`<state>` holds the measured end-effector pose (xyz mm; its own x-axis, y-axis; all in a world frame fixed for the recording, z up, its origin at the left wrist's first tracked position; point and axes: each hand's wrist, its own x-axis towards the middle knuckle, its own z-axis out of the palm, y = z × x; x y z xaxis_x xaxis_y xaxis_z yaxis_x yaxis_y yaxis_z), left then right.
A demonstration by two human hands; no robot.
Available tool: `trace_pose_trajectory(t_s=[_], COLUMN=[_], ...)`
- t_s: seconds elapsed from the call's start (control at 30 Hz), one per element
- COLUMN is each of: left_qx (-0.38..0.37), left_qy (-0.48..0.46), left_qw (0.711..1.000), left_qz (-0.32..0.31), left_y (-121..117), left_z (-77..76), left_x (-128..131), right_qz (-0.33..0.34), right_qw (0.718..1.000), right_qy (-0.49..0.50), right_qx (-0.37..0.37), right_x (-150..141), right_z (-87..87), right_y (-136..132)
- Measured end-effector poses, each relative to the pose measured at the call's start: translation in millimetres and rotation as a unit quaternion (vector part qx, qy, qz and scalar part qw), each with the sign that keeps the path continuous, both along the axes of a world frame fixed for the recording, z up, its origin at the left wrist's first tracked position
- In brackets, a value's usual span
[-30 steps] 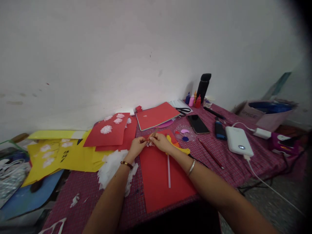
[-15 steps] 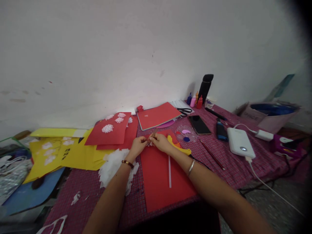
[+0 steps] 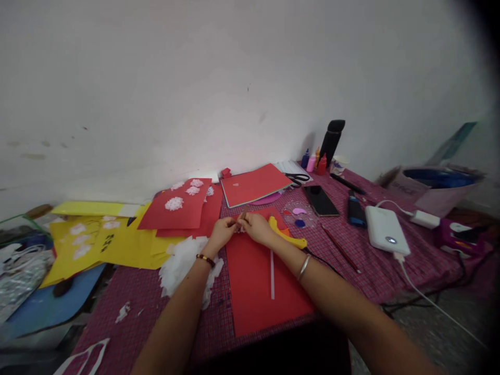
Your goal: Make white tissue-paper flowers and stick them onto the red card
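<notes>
My left hand (image 3: 224, 230) and my right hand (image 3: 253, 227) meet over the top end of a red sheet (image 3: 269, 297). The fingers of both are pinched together at one spot. A bit of crumpled white paper (image 3: 241, 229) peeks out beneath the fingertips, mostly hidden by them. Close to my right wrist lies a yellow glue gun (image 3: 287, 237), partly behind the arm. Its translucent glue stick (image 3: 272, 276) rests on the red sheet. Beside my left forearm is a pile of white tissue pieces (image 3: 177, 268).
Red cards (image 3: 172, 208) with white paper blossoms overlap yellow sheets (image 3: 128, 247) at left. Behind are a red folder (image 3: 253, 185) and scissors (image 3: 299, 178). To the right lie a paint palette (image 3: 308, 216), phone (image 3: 321, 200), paintbrush (image 3: 340, 249) and white power bank (image 3: 386, 229). Paint bottles (image 3: 321, 164) stand near the wall.
Both hands stay pinched together in nearly the same place, with only a slight shift of the fingers. The whole view has moved a little.
</notes>
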<state>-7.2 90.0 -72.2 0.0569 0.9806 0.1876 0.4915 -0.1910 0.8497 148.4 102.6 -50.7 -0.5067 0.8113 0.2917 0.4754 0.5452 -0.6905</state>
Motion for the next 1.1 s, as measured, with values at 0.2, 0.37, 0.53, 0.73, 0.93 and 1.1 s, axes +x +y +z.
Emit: trace_pose_trajectory(t_s=[0.2, 0.37, 0.53, 0.73, 0.93, 1.1], left_qx=[-0.004, -0.016, -0.021, -0.020, -0.018, -0.014], left_qy=[-0.006, 0.003, 0.003, -0.003, -0.031, -0.014], left_qw=[1.000, 0.999, 0.999, 1.000, 0.998, 0.997], left_qz=[-0.019, -0.048, -0.037, -0.004, 0.048, 0.071], left_y=[-6, -8, -6, -7, -3, -4], left_z=[7.5, 11.6, 8.2, 7.9, 5.0, 7.5], left_x=[-2, -5, -5, -4, -10, -15], right_qz=[-0.004, -0.009, -0.012, -0.032, -0.044, -0.028], right_qw=[0.999, 0.999, 1.000, 0.999, 0.994, 0.994], right_qy=[-0.035, -0.026, 0.000, 0.040, 0.095, 0.095], right_qx=[0.015, 0.022, 0.006, -0.002, -0.025, -0.049], right_x=[-5, -5, 1, 9, 18, 18], right_z=[9.7, 9.4, 12.7, 18.9, 13.5, 8.5], right_y=[-3, -2, -1, 0, 2, -1])
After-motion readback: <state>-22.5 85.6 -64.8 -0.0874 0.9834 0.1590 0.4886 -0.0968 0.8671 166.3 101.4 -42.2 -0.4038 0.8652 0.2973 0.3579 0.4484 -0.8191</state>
